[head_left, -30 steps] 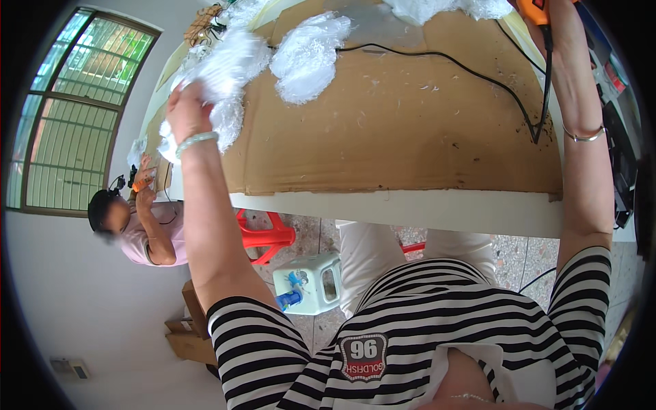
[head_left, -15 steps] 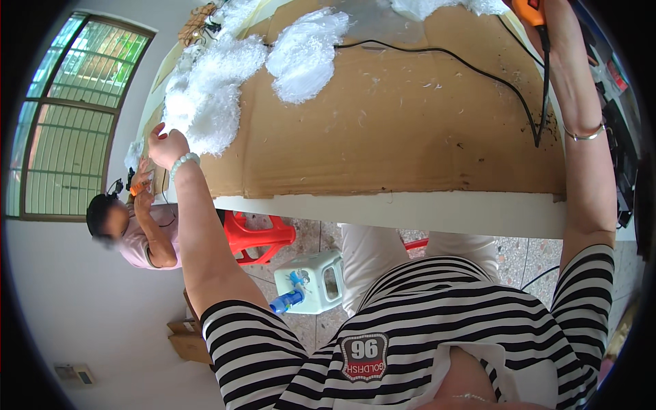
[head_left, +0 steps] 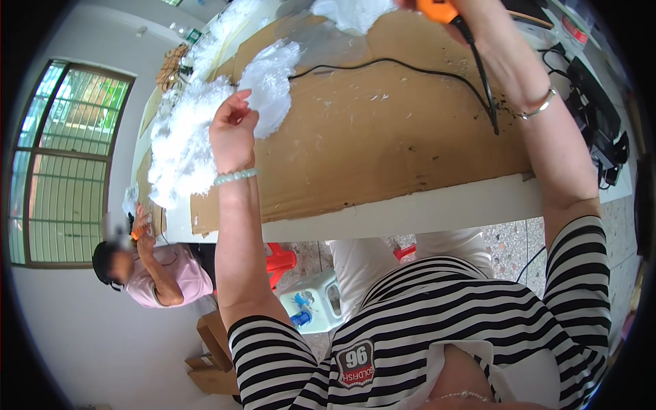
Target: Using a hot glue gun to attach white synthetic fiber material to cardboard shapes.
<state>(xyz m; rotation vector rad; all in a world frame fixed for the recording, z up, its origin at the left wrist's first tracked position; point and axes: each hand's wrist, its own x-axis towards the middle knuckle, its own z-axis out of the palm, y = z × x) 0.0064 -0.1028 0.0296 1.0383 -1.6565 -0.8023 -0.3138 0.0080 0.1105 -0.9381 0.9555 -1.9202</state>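
Note:
My left hand [head_left: 234, 131], a beaded bracelet at its wrist, is raised at the edge of the white fluffy pile [head_left: 181, 140]. Its fingers are loosely curled and apart, and nothing shows between them. Just beyond the fingertips lies a flatter white bundle [head_left: 270, 78] of the same stringy material. At the top right, my right hand [head_left: 471, 15] grips an orange corded tool [head_left: 437, 9]; its working end is cut off by the picture's edge. From its handle a black cord [head_left: 482, 75] drops to the table and runs left toward the white bundle.
Brown cardboard [head_left: 383, 143] covers the white table [head_left: 383, 214]. More white material [head_left: 355, 14] lies at the far side. Black devices [head_left: 598, 102] sit on the right. Left, a co-worker [head_left: 160, 273] holds another orange tool. Below are a pale stool [head_left: 321, 290] and a red stool [head_left: 280, 263].
My left hand has moved right, from the pile's near left edge toward the flatter bundle. My right hand has shifted left with the orange tool. The whole view has turned somewhat.

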